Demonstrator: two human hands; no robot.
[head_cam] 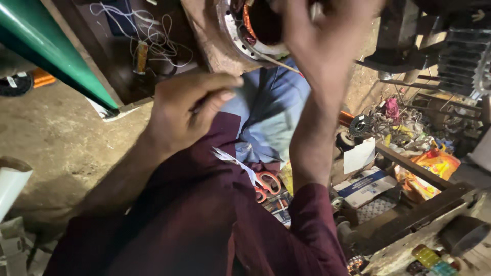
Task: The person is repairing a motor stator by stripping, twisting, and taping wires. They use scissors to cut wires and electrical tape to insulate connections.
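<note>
Inside the round motor housing (240, 30) sit copper windings (247, 23); both hands' grip unclear

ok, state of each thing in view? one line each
left hand: closed in a fist, pinching a thin stick
right hand: raised at the motor stator, fingers at its opening
motor stator: open, copper windings exposed
thin stick: slanted, far end by the stator
scissors: lying on the lap, blades hidden
white strip: loose, draped across the maroon cloth
</note>
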